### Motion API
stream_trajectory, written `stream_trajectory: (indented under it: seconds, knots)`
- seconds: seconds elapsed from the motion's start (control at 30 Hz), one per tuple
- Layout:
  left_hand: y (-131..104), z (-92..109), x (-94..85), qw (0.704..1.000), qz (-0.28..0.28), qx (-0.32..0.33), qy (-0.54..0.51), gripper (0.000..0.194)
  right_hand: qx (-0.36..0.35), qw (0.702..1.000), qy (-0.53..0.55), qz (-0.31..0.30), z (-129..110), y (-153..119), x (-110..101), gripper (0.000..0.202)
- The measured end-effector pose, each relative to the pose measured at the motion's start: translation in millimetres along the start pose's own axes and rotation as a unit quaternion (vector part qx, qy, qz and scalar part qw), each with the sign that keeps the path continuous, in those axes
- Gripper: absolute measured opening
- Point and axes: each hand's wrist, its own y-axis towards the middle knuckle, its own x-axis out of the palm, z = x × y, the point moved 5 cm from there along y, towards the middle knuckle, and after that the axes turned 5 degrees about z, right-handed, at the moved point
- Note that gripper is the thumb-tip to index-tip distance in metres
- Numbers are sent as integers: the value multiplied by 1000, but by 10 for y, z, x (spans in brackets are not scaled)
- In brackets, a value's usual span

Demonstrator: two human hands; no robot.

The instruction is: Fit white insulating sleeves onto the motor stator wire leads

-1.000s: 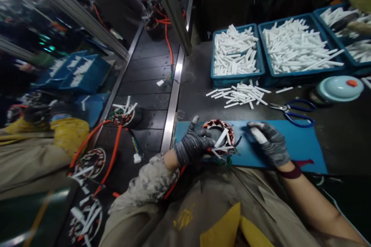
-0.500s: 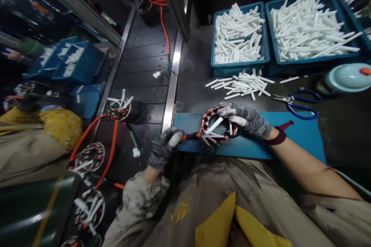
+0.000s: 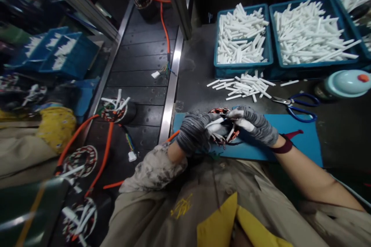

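Note:
A ring-shaped wound coil (image 3: 220, 111) with red-orange lacing and white tubes lies on the blue mat (image 3: 261, 148) in front of me. My left hand (image 3: 197, 131), in a grey glove, is closed round its left side, with a white tube (image 3: 215, 122) by the fingertips. At the coil's right side my right hand (image 3: 251, 122), also gloved, has its fingers pinched on the rim. The fingers hide much of the coil. An orange cable (image 3: 173, 135) runs out to the left from under my left hand.
Blue bins (image 3: 243, 70) of white tubes stand at the back right, with loose tubes (image 3: 246, 85) before them. Blue-handled scissors (image 3: 303, 112) and a light blue bottle (image 3: 346, 83) lie right. Left, a slatted conveyor (image 3: 142, 102) carries more coils (image 3: 114, 112). A person's yellow sleeve (image 3: 58, 127) shows beyond.
My left hand has let go of the orange cable and moved right onto the coil. My right hand stays at the coil's right side, its fingers slightly shifted.

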Motion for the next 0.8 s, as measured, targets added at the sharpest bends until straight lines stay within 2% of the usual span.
stream_trajectory:
  seconds: [0.1,0.2,0.37,0.47,0.6,0.8]
  knots:
    - [-132,-142,33,1000,-25,-14,-12,38,-15,994,37,-103,35,51,0,36]
    - [-224,-205,82,999,-35,-31,1,39,-51,988,42,-138,69,118,-4,38]
    - [-216,-128,129,999,-41,-9,-9,48,-64,987,4,-147,30,257,144,35]
    - [-192,-125,151,999,-42,10,-30,51,-10,994,14,-108,-12,295,211,36]
    - [-175,-130,144,993,-27,30,-108,40,43,995,55,-65,-34,281,214,41]
    - [-109,-154,115,981,-58,-46,-178,31,51,992,33,-109,-35,277,206,42]
